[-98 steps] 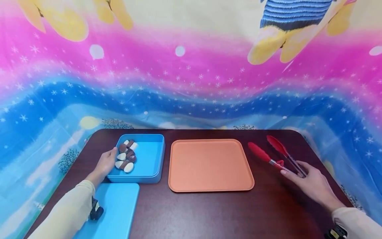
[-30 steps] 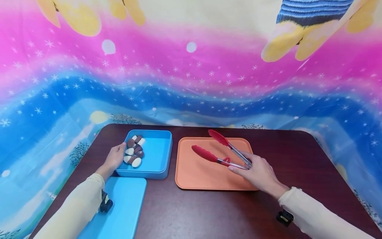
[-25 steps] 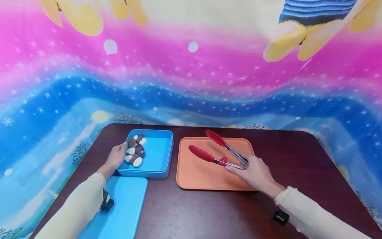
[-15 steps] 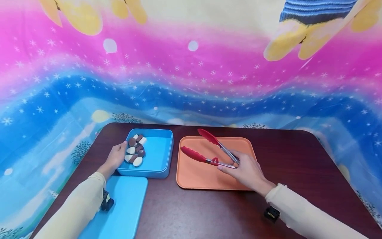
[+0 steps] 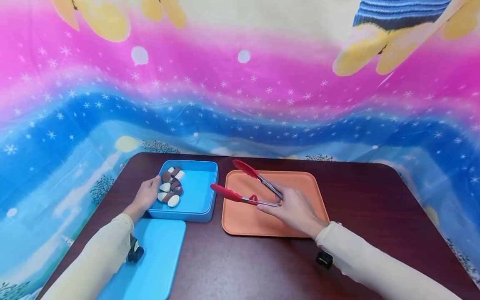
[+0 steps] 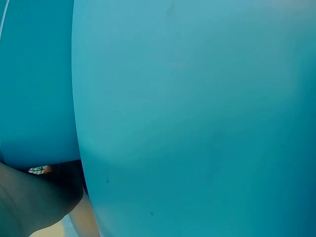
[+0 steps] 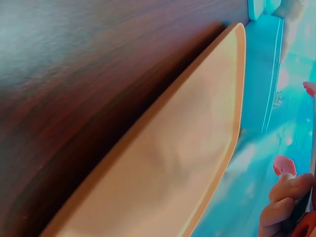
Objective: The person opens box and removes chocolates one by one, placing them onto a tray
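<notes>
A square blue box (image 5: 197,189) stands at the left, with several small brown and white pieces that look like chocolates (image 5: 171,186) along its left side. My left hand (image 5: 145,195) holds the box by its left wall, thumb at the rim; its other fingers are mostly hidden. In my right hand (image 5: 294,208) is a pair of tongs (image 5: 227,193) with red tips and metal arms. The tongs are spread and hold nothing. They hang over the orange tray (image 5: 307,187), their tips near the box's right side. In the right wrist view, curled fingers (image 7: 276,212) show on the tongs.
A flat blue lid (image 5: 157,250) lies in front of the box, under the left forearm. The dark brown table (image 5: 232,266) has rounded far corners. Behind it hangs a printed cloth (image 5: 240,104) in pink and blue.
From the table's right side, my right hand has carried the spread tongs left across the tray to near the box. My left hand stays on the box; the view has shifted slightly.
</notes>
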Demonstrator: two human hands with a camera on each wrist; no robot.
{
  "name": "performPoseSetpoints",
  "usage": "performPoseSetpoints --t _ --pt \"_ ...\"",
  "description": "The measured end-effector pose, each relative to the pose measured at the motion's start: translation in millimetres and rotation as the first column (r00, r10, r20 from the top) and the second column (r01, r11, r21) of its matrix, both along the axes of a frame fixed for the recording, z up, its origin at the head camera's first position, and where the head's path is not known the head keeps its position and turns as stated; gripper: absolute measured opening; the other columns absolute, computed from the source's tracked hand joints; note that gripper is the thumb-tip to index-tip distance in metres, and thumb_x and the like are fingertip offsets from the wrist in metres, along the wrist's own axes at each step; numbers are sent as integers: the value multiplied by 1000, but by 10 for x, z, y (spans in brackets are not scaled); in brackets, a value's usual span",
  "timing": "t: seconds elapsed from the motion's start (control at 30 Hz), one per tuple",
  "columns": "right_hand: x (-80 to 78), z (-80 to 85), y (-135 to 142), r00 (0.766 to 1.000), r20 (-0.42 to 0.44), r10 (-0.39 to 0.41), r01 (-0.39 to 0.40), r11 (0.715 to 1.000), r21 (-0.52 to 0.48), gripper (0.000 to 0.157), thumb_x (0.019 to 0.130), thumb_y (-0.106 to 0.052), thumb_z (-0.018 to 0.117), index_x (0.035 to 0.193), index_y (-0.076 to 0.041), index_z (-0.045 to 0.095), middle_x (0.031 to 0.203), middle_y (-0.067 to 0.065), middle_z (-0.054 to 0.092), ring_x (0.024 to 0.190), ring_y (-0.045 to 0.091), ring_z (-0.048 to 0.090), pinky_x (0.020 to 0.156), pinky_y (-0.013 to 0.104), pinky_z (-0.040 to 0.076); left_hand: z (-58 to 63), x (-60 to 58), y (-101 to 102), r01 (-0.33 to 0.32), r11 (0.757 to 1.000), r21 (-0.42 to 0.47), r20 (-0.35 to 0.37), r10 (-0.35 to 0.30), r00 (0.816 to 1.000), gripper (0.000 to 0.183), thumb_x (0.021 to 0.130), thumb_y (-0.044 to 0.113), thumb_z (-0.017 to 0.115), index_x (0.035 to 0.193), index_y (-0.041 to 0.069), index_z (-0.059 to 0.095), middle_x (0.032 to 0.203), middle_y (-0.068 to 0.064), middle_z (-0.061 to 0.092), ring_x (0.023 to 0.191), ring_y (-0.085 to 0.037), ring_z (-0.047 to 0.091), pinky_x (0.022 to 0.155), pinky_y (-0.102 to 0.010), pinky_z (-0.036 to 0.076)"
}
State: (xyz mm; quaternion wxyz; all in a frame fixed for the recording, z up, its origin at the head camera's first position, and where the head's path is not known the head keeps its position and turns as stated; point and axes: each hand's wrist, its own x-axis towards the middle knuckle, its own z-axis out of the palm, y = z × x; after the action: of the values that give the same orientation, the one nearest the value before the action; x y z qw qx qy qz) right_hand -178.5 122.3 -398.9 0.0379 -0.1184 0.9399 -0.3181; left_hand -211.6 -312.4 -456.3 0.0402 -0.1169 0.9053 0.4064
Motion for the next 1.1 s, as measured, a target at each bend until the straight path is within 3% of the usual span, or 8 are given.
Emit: performPoseSetpoints --t 0.17,0.5,0.63,0.77,0.97,1.1 --pt "-29 13 -126 1000 -17 8 -8 1000 26 83 74 -62 83 141 -19 60 64 -2 55 61 16 49 52 29 39 -3 -11 0 5 1000 -1 -3 -5 1000 54 111 46 16 78 9 38 62 2 32 64 -19 40 82 -38 41" --pt "-42 -51 -352 999 -34 34 -33 999 27 77 73 -58 85 136 -19 63 64 -3 54 59 14 49 50 29 38 -23 -10 -11 8 1000 -1 -8 -8 1000 54 111 46 16 76 11 37 61 2 31 61 -19 39 74 -35 40" --pt "-53 -51 -450 997 -44 69 -67 997 37 77 73 -59 84 136 -20 63 61 -4 50 55 13 45 48 28 34 -18 9 -8 7 1000 9 2 -7 1000 55 110 49 15 79 9 39 66 -1 33 75 -27 48 84 -41 42" --pt "-67 -37 -540 993 -54 103 -101 994 46 78 74 -60 84 139 -22 62 60 -4 48 53 12 43 47 27 32 -13 18 -9 11 1000 15 5 -11 1000 60 110 49 15 90 2 47 69 -3 33 100 -36 54 93 -48 43" --pt "-100 -4 -650 981 -105 164 -154 984 93 77 75 -61 82 140 -25 61 65 -6 53 56 12 47 47 27 35 -1 -5 -3 -1 1000 -2 -3 1 1000 55 110 47 16 79 8 40 65 -1 33 74 -27 46 87 -42 42" --pt "-126 13 -720 974 -120 194 -179 976 122 70 75 -61 82 130 -22 66 66 -7 55 57 11 49 47 28 38 -9 -7 3 -6 1000 1 2 6 1000 56 110 47 16 80 8 42 66 -2 33 79 -29 49 89 -44 42"
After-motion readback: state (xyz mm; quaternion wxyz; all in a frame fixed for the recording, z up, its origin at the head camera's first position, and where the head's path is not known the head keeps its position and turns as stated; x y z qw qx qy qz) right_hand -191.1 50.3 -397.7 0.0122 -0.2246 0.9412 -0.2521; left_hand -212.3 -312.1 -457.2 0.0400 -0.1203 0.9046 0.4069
